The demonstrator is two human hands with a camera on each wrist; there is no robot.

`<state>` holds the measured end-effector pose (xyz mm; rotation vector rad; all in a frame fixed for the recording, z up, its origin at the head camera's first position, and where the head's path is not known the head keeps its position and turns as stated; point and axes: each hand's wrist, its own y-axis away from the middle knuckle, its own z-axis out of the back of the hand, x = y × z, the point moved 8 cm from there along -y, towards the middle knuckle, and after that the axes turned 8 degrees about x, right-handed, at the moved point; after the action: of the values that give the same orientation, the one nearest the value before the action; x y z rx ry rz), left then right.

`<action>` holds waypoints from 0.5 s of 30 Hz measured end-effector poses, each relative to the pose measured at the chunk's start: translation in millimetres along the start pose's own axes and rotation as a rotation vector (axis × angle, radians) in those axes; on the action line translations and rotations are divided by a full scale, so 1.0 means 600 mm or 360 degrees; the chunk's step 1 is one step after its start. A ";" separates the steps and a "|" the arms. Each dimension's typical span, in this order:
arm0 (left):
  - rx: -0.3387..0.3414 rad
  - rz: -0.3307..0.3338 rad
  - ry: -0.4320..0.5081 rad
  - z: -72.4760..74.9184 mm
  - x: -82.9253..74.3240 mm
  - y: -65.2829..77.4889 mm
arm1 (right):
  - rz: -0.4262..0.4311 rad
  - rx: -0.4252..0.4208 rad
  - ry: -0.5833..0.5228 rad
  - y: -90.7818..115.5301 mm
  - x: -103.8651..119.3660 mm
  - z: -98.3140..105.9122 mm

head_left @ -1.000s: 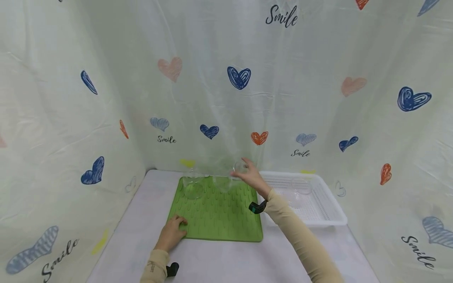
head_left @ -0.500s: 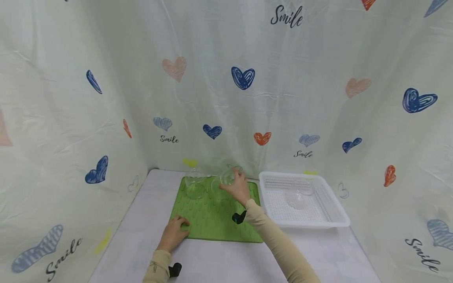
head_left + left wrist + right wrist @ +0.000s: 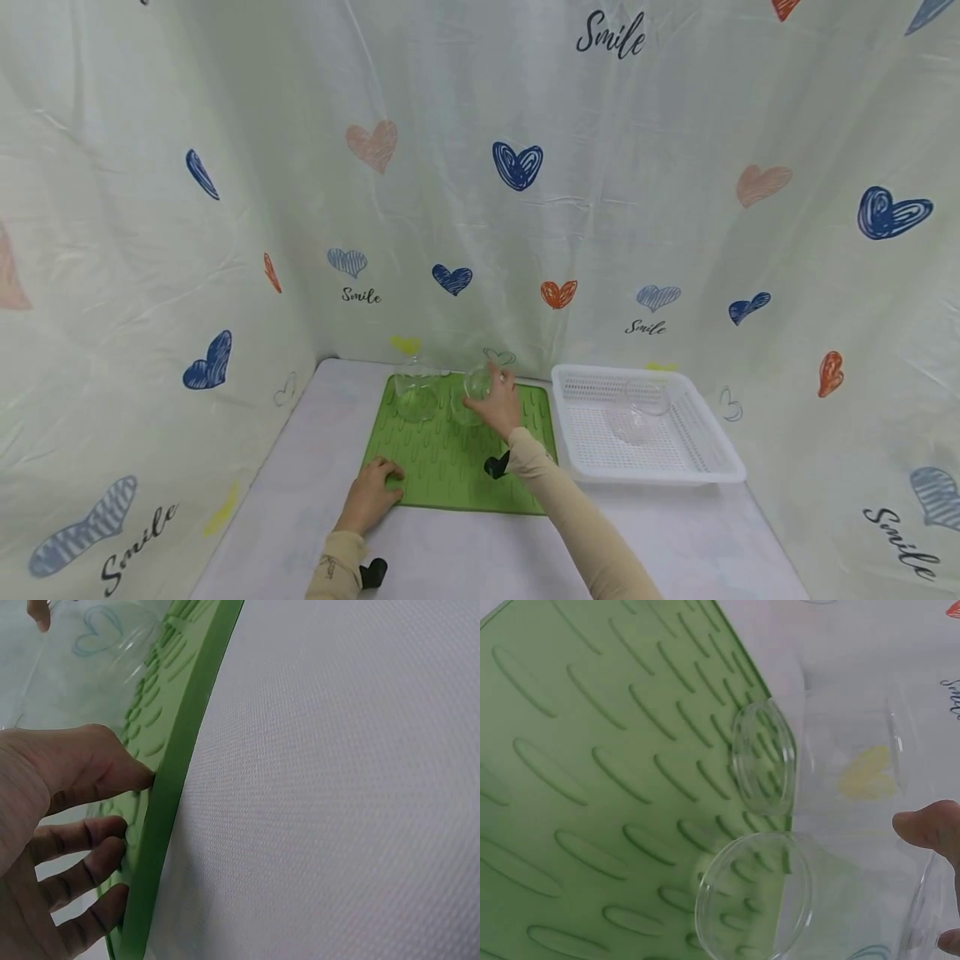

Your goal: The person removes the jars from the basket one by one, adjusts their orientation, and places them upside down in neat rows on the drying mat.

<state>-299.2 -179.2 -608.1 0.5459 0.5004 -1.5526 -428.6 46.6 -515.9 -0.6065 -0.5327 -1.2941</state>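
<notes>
Since the clear cup (image 3: 821,900) looks slippery, its sides are best pinched; whether held by the right grip (image 3: 500,403) is unclear.

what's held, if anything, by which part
Right hand spans the upper end of the clear cup; whether it grips can't be told. Left hand rests on the green mat.

Long, close-fitting sleeves are worn: the left sleeve (image 3: 337,567) and the right sleeve (image 3: 581,521) are matched in plain pale beige. The left is marked with small dark lettering, too blurred to be read. Each wrist is fitted with a compact black device, the left device (image 3: 373,573) and right device (image 3: 497,465) being alike in colour.
</notes>
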 end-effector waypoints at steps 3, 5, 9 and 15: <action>0.0010 -0.0002 0.0011 -0.002 0.000 0.001 | 0.0050 -0.0017 -0.0029 0.000 -0.002 -0.007; 0.0010 -0.0011 0.0010 -0.002 -0.001 0.001 | 0.0076 -0.0033 -0.0040 0.000 -0.003 -0.011; 0.0006 -0.0008 -0.0001 -0.003 -0.001 0.002 | 0.0105 -0.0075 -0.0079 -0.001 -0.007 -0.021; -0.0001 -0.0006 -0.0031 -0.002 -0.001 0.003 | 0.0200 -0.0063 -0.0127 0.004 -0.016 -0.043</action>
<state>-297.1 -178.2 -608.5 0.5294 0.4871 -1.5600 -427.3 36.4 -541.5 -0.7159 -0.5272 -1.1674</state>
